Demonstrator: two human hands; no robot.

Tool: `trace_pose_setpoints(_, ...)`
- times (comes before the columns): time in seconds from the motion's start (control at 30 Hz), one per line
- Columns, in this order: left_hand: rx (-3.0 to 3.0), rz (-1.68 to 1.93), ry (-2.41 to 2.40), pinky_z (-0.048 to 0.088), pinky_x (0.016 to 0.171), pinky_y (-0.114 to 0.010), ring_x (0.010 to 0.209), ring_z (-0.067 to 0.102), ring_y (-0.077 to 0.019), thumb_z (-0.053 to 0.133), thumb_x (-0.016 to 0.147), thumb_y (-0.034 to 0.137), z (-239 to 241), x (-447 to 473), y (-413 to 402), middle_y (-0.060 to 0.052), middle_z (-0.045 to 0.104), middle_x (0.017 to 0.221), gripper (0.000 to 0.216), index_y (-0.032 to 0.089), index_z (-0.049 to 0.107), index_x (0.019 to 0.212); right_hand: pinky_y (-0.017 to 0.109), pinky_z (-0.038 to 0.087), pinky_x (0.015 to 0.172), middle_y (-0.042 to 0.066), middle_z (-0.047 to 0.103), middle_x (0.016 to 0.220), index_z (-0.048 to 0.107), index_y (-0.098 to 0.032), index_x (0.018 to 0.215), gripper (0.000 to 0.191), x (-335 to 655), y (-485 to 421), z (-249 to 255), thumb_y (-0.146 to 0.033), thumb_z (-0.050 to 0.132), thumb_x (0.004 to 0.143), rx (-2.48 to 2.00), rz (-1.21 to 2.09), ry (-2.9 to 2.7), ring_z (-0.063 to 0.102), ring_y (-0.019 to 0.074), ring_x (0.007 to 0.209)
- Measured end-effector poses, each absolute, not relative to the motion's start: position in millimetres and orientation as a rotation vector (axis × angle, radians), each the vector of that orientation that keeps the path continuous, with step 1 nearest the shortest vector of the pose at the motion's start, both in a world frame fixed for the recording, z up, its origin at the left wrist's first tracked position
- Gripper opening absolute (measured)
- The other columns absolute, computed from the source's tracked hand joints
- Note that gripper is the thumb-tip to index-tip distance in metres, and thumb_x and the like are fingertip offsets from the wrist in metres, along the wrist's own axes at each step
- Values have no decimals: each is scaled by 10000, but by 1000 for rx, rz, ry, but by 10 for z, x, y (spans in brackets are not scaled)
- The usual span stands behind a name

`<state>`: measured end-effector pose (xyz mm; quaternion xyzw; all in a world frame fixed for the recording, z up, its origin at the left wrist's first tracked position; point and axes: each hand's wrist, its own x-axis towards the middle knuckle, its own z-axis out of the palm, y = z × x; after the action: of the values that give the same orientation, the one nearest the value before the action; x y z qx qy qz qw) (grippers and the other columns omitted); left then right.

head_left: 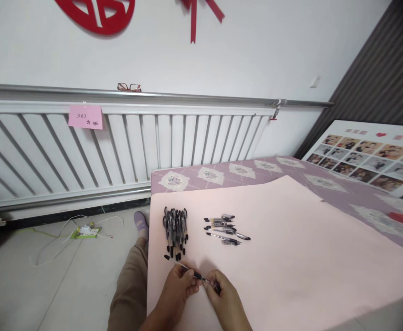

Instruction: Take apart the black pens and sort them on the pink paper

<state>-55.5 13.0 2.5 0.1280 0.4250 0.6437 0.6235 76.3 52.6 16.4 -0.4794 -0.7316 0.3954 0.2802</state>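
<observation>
Just above the pink sheet, my left hand [178, 289] pinches the barrel of a gel pen [191, 272], which slants down to the right. The pen's black end plug points up and to the left. At the pen's tip end, my right hand [224, 296] is closed on a dark pen cap [217, 288], partly covered by its fingers. Beyond my left hand lies a dense pile of capped pens [175, 230], mostly lined up lengthwise. A looser group holds uncapped-looking pens [222, 236] and loose caps [228, 216], lying mostly crosswise.
The pink sheet [291, 257] covers much of a table with a purple patterned cloth [218, 174]. A photo board [366, 156] leans at the far right. Behind stands a white radiator [180, 138], with glasses [129, 87] on its pipe. A power strip [86, 231] lies on the floor.
</observation>
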Motion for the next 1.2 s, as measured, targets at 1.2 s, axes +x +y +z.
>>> trace_pose_setpoints(1.2,212,1620,949,466,609,-199,615,581,-78,734,581,182,-9,-546,139,38,579,669,261,176,517,727,220,417,584,-9,577,646,553,-206,689,143,775,513,259,-302,482,767,-1242,1047,-1947,538,148,614)
